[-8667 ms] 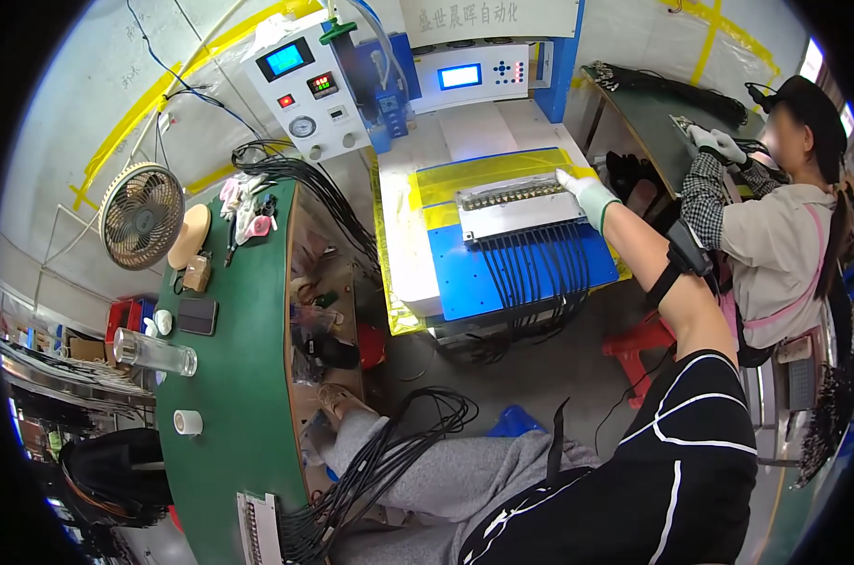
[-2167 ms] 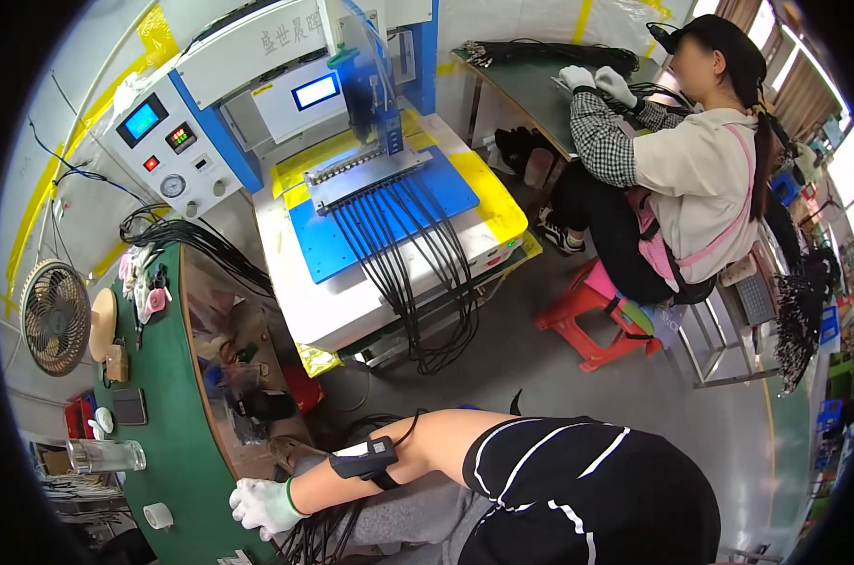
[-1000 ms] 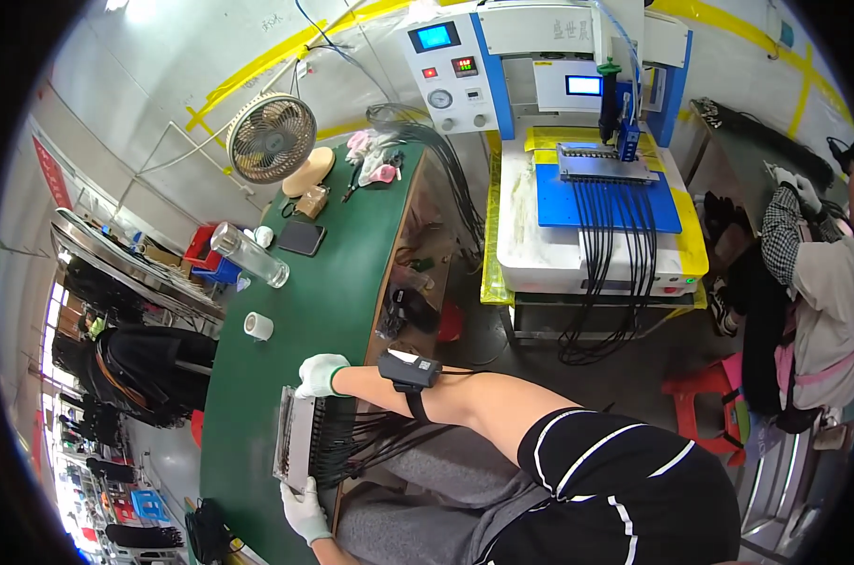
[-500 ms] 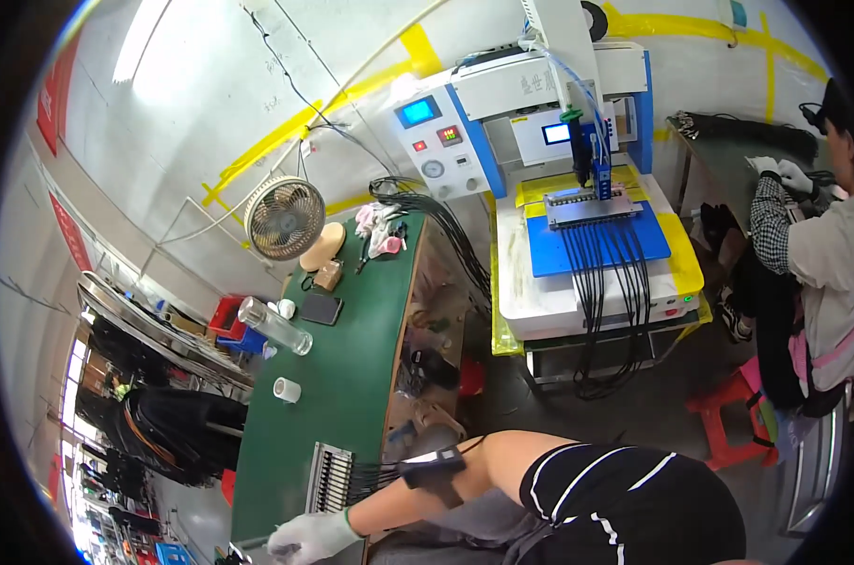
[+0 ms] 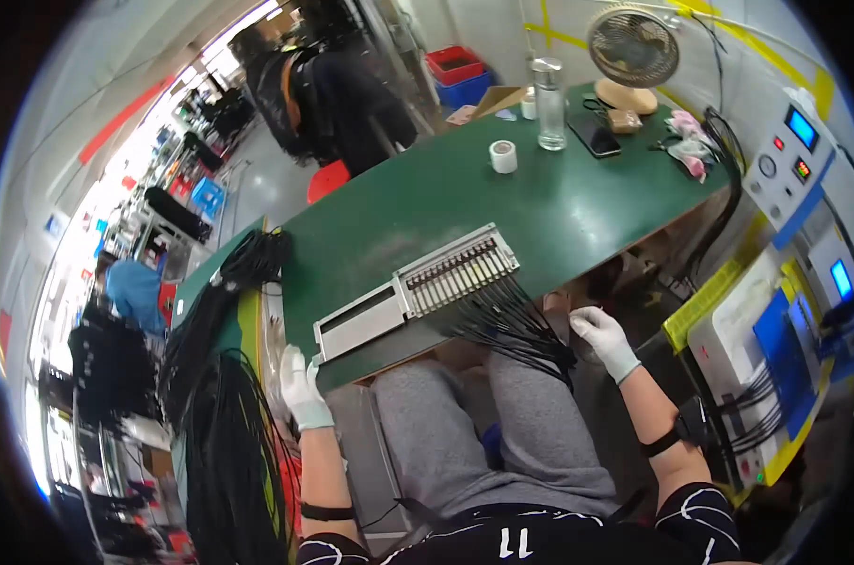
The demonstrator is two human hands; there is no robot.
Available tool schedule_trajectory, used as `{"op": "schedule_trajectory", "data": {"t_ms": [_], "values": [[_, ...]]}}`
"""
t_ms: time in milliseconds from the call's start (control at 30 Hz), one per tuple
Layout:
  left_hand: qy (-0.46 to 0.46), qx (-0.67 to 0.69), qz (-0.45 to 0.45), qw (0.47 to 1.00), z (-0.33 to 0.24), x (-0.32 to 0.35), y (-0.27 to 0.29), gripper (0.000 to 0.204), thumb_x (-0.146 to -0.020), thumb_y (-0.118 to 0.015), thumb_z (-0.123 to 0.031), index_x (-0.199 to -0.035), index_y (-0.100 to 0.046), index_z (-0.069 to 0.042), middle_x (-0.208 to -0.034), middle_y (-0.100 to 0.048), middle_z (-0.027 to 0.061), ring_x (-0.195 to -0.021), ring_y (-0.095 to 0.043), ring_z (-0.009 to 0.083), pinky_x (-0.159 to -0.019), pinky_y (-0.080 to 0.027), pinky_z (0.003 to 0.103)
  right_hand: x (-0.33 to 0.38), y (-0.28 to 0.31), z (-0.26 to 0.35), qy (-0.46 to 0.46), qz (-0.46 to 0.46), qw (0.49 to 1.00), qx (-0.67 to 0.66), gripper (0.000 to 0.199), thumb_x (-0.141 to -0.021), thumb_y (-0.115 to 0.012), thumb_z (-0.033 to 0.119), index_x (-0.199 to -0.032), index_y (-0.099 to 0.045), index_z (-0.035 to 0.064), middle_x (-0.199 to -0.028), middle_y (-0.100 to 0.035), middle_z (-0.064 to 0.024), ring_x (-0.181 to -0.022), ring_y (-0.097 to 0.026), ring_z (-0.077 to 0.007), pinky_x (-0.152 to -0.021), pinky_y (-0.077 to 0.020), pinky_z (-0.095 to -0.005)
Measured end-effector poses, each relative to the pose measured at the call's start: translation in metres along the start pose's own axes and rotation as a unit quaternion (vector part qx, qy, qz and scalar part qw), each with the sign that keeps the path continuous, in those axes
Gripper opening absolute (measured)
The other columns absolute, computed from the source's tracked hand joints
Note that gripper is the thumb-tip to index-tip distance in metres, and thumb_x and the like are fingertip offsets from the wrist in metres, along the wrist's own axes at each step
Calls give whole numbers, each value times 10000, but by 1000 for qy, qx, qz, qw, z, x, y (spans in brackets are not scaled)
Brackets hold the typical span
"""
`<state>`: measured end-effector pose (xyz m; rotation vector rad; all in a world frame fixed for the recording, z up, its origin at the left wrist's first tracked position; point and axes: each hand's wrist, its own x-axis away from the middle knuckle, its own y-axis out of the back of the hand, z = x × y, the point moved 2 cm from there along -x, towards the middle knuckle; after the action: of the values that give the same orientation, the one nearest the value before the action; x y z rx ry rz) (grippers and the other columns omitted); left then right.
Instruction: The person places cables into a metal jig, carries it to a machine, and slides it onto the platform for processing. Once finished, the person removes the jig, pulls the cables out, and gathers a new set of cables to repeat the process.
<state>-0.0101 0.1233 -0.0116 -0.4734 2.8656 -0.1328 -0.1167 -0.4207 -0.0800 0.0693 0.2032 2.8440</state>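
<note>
My left hand [image 5: 305, 394], in a white glove, is at the table's near left edge beside the end of a long metal fixture [image 5: 361, 323]. Its fingers are stretched out and nothing shows in them. The fixture lies open: a flat plate with a long slot on the left, a slotted row of connector ends on the right. Black cables [image 5: 512, 325] run from that row over the table edge toward my lap. My right hand [image 5: 608, 341], also gloved, hovers off the front edge, right of the cables. Its fingers are slightly bent and apart, with nothing visible in them.
On the green table [image 5: 418, 212] stand a white roll [image 5: 503, 157], a glass bottle [image 5: 549, 105], a phone [image 5: 595, 137] and a fan [image 5: 633, 45]. Bundled black cables [image 5: 229, 452] hang at left. A white machine with a blue plate [image 5: 787, 353] stands at right.
My view has swung left toward the table. My right hand has left the fixture's near end and is now to the right of the cables. My left hand has come into view.
</note>
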Motion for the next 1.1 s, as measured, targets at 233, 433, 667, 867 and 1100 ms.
{"op": "schedule_trajectory", "data": {"t_ms": [233,433,667,867,1100], "values": [[-110,-727,172,655,-61,32,-96,826,-768,-755,-556,-1401,-564,-59,-1424,-554,187,-1304,-525,334,-1071,-415,513,-37,-86,8,-138,371,903,-169,632,-938,-714,251,-1445,-482,-45,-1430,-544,-124,-1298,-502,-206,-1120,-364,-335],[-188,-644,221,708,-56,10,-108,968,-726,-708,-695,-1442,-520,-73,-1474,-492,195,-1386,-422,370,-1167,-282,523,-27,-125,23,-53,466,855,-222,616,-951,-694,250,-1460,-473,-17,-1388,-577,-125,-1277,-529,-219,-1086,-419,-368],[-280,-590,321,686,-15,-17,-151,1021,-710,-701,-713,-1480,-467,-85,-1484,-473,170,-1400,-404,330,-1206,-227,524,-12,-126,80,-73,451,864,-212,483,-973,-661,257,-1368,-552,3,-1168,-674,-91,-1042,-666,-219,-940,-533,-401],[-263,-593,316,692,-15,-11,-154,1041,-688,-711,-718,-1472,-472,-77,-1446,-503,160,-1369,-433,320,-1204,-234,519,-7,-132,158,-215,377,846,-312,427,-1002,-609,333,-1291,-579,20,-776,-580,31,-575,-530,-99,-626,-467,-265],[-290,-567,310,706,-17,-4,-160,991,-677,-746,-671,-1441,-517,-82,-1381,-540,153,-1307,-477,327,-1193,-253,517,48,-127,114,-298,359,816,-340,317,-1021,-589,324,-1177,-619,50,-663,-442,58,-512,-366,-59,-532,-385,-256]]}}
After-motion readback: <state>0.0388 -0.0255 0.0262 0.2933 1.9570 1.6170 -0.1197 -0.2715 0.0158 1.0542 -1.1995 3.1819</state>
